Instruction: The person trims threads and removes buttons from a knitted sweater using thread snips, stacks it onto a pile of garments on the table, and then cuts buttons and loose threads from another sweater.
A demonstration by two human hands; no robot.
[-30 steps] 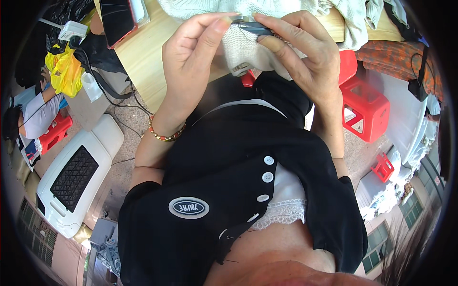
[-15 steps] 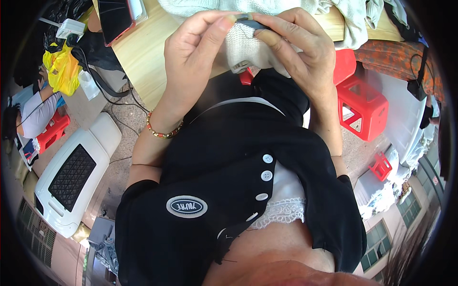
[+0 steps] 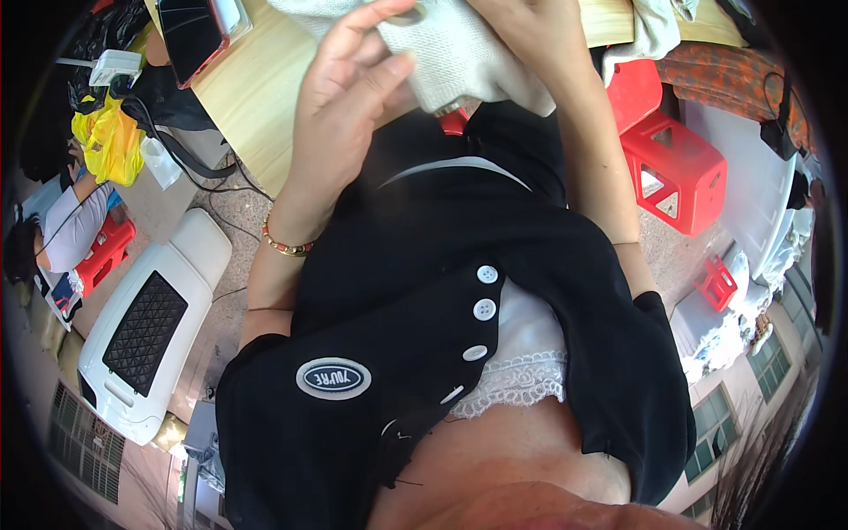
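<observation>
Left hand with fingers curled, pinching a cream knitted cloth at the light wooden table edge, right hand gripping the cloth's far side (fingertips cropped), red plastic stool alongside.

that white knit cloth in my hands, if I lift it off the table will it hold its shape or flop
Likely flop: the cloth already drapes and folds over the table edge where the left hand pinches it. Probably light, since fingertips alone seem to hold it up. Its ribbed knit looks grippy rather than slippery. The right hand is partly cut off by the frame.
</observation>
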